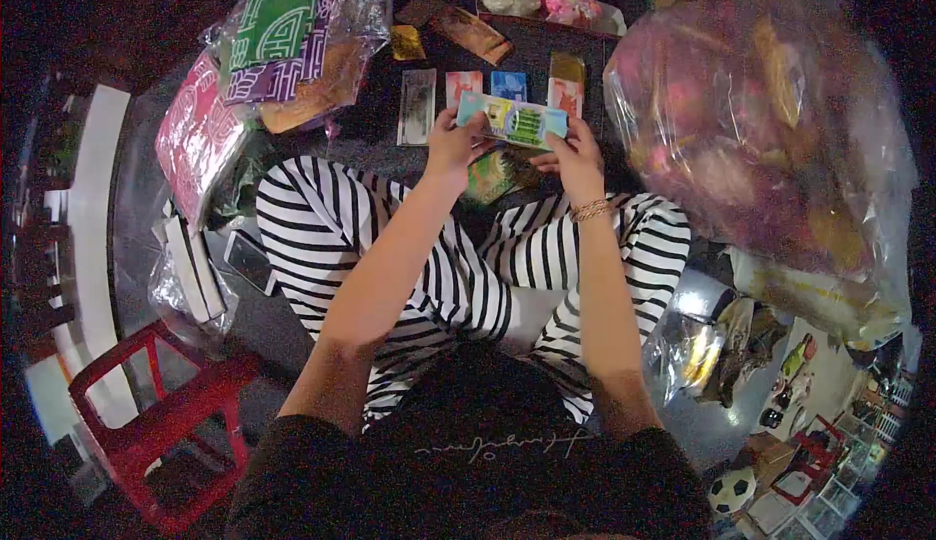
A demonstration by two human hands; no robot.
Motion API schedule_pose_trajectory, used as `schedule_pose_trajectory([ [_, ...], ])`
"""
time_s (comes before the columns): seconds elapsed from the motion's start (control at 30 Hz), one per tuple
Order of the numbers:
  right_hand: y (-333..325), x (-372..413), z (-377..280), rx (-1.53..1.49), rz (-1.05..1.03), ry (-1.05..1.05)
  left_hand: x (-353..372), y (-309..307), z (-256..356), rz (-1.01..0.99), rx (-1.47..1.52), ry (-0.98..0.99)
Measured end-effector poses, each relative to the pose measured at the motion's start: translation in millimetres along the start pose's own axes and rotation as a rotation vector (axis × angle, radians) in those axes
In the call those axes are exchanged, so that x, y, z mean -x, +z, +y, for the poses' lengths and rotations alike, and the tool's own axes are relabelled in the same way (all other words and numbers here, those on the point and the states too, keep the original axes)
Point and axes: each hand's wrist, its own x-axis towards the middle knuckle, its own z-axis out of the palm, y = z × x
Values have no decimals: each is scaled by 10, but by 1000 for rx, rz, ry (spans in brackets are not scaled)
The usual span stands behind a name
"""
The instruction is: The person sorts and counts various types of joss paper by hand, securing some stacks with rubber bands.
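Both hands up over the lap, sharing one flat printed packet (512,119). Left hand (453,145) pinches its left end, thumb on top and the other fingers tucked under; right hand (575,155) pinches the right end the same way, bead bracelet (590,211) on that wrist. The packet is level, face up, and spans fingertip to fingertip, clear of the mat. Just beyond the fingertips is a row of small packets (508,85) on the dark mat (526,48); under the palms, more packets (497,174) on the striped trousers (322,218). The big clear bag (760,121) sits well off the right hand's outer side (contents blurry). Step in hand, as I judge it: holding the piece up for a look or sorting. Any placing calls for one pinch to let go while the other keeps it flat.
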Motion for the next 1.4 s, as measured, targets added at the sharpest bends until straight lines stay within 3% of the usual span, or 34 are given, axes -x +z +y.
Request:
schedule_pose_trajectory([
  [0.03, -41, -38, 52, 10, -2, -4, 1, -7, -6, -2, 11, 2],
  [0.1, -76, -94, 46, 0, 67, 21, -14, -41, -29, -190, 23, -27],
  [0.27, -79, -226, -337, -197, 171, 109, -43, 78, 1, -71, 69, -107],
  [0.33, -68, -310, -555, -342, 39, 4, -39, 98, 50, 13, 39, -70],
  [0.4, -73, -471, -810, -264, -13, -21, -95, 77, 49, -29, 33, -69],
  [0.47, -106, -670, -993, -452, -22, 15, -113, 84, 16, -130, -6, 31],
  [0.57, -177, -947, -1209, -608, -149, 58, -160, 76, -59, -193, -66, -11],
  [0.73, -421, -1632, -943, -484, -165, 31, -32, 201, 4, -250, -189, -49],
  [0.77, -454, -1711, -822, -347, -84, 47, -37, 196, -11, -248, -192, -54],
  [0.83, -512, -1830, -558, -14, 94, 116, -61, 174, -47, -291, -338, -7],
  [0.97, -494, -1650, -341, 40, 107, 120, -206, 83, -279, -247, -605, 158],
  [1.03, -523, -1465, -196, 185, 8, 53, -53, 97, -166, -312, -947, 343],
  [1.07, -545, -1340, -130, 253, -41, 17, 21, 120, -106, -316, -961, 325],
  [1.13, -464, -847, -181, 241, -101, 61, 135, 146, -48, -238, -1508, 456],
  [1.2, -455, -538, -121, 421, -66, 157, 107, 69, -80, -241, -1594, 372],
  [1.27, -421, -293, 155, 231, -54, 165, 69, -21, -185, -91, -1779, 350],
  [1.33, -243, -180, 186, 277, -54, 290, 56, -87, -282, -84, -1867, 352],
  [1.4, -104, -162, 343, 316, -55, 268, 67, -134, -339, -56, -1959, 386],
])
